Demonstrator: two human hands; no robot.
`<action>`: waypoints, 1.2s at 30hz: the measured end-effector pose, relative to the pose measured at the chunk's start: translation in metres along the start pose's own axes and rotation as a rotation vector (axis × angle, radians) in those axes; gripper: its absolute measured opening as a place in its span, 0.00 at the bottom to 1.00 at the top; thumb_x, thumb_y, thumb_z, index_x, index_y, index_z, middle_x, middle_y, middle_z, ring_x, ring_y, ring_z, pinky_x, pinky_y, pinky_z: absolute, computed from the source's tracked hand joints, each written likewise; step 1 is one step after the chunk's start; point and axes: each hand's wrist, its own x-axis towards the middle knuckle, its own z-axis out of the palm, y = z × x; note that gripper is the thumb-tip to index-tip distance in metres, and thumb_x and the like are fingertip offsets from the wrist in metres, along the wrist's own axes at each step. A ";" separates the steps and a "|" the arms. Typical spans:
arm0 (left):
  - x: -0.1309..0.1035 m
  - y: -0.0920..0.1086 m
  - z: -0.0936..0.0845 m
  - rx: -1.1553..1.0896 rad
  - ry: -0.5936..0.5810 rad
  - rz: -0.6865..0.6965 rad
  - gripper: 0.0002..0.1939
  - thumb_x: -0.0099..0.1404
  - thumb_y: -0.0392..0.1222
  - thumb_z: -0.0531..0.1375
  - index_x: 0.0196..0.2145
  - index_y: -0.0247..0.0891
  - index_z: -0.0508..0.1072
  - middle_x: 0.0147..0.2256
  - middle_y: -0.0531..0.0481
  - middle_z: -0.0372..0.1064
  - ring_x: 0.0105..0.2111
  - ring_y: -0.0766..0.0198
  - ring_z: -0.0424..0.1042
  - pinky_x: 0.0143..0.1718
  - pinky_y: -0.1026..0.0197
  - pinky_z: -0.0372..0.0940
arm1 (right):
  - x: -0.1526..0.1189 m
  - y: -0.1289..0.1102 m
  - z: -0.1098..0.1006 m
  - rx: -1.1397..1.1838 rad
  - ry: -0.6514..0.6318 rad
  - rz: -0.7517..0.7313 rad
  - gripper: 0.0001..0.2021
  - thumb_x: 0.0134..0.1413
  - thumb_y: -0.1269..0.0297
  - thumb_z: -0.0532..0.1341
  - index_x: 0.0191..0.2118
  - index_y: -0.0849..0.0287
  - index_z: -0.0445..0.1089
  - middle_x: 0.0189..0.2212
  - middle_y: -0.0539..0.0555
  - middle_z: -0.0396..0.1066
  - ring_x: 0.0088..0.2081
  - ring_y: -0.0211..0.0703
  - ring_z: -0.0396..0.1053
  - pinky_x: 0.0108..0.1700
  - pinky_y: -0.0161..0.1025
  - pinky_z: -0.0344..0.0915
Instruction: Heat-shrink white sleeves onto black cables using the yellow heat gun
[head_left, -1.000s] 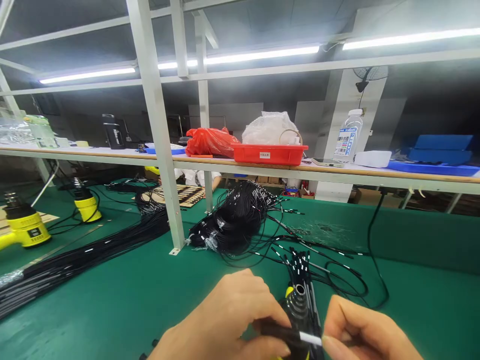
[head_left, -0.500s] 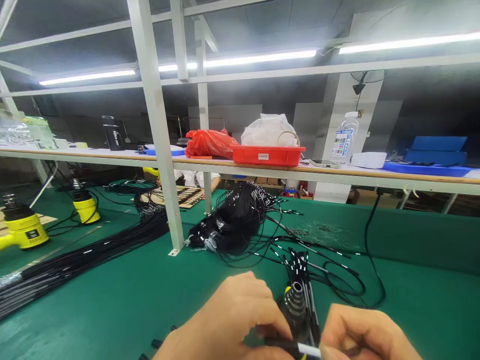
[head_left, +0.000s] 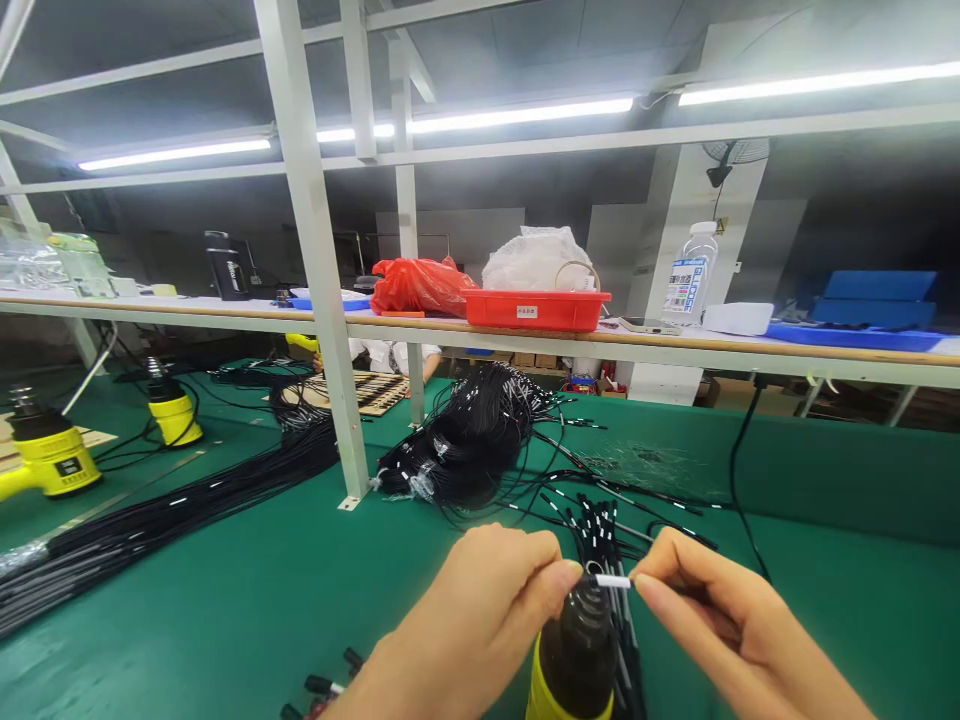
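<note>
My left hand point(head_left: 484, 605) pinches one end of a short stretch of black cable between thumb and forefinger. A white sleeve point(head_left: 613, 581) on the cable shows in the gap between my hands. At its other end, my right hand point(head_left: 724, 615) grips the cable with thumb and fingertips. Just below stands a yellow and black heat gun point(head_left: 574, 665), its nozzle pointing up by the cable. Behind and beside it lies a bundle of black cables point(head_left: 598, 525) with white bands. Several dark cable ends point(head_left: 322, 686) stick out by my left wrist.
A large coil of black cables point(head_left: 480, 440) lies mid-table, with a long cable bundle point(head_left: 187, 515) to the left. Two more heat guns point(head_left: 172, 415) stand at far left. A white post point(head_left: 319, 260) carries the shelf holding a red tray point(head_left: 536, 312). Someone's sleeve shows behind.
Both hands have risen and moved away from me, bringing the cable with its white sleeve up to the heat gun's nozzle. More of the gun's yellow body shows.
</note>
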 end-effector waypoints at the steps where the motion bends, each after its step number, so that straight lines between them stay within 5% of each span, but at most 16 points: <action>1: 0.002 0.000 0.001 -0.026 -0.008 -0.003 0.20 0.76 0.46 0.45 0.27 0.39 0.64 0.27 0.54 0.64 0.30 0.65 0.62 0.30 0.64 0.55 | 0.002 0.001 -0.001 -0.028 0.006 -0.013 0.20 0.66 0.49 0.49 0.28 0.55 0.62 0.24 0.46 0.57 0.25 0.37 0.54 0.26 0.30 0.58; 10: 0.016 -0.014 0.014 -0.271 0.002 -0.082 0.18 0.74 0.47 0.50 0.26 0.39 0.60 0.24 0.59 0.59 0.25 0.68 0.55 0.27 0.63 0.50 | 0.012 0.020 -0.001 -0.008 0.006 0.024 0.17 0.67 0.52 0.50 0.29 0.55 0.62 0.27 0.47 0.61 0.29 0.40 0.59 0.31 0.31 0.63; 19: 0.017 -0.021 0.020 -0.364 0.018 -0.132 0.12 0.70 0.45 0.56 0.29 0.39 0.66 0.29 0.58 0.65 0.34 0.65 0.61 0.35 0.64 0.54 | 0.013 0.025 0.001 -0.022 0.016 0.013 0.17 0.65 0.52 0.51 0.28 0.54 0.62 0.25 0.48 0.61 0.28 0.41 0.58 0.28 0.32 0.62; 28: 0.019 -0.025 0.023 -0.430 0.055 -0.103 0.10 0.67 0.41 0.59 0.28 0.39 0.66 0.28 0.58 0.64 0.32 0.66 0.61 0.33 0.64 0.54 | 0.015 0.029 0.001 -0.049 -0.008 0.010 0.15 0.66 0.54 0.51 0.29 0.54 0.63 0.27 0.48 0.64 0.28 0.40 0.60 0.29 0.32 0.63; 36: 0.020 -0.024 0.021 -0.445 0.097 -0.070 0.07 0.65 0.36 0.60 0.29 0.39 0.67 0.30 0.59 0.65 0.34 0.67 0.62 0.37 0.65 0.54 | 0.015 0.030 0.000 -0.266 0.017 0.013 0.19 0.66 0.50 0.48 0.31 0.53 0.67 0.26 0.49 0.68 0.28 0.42 0.63 0.28 0.34 0.61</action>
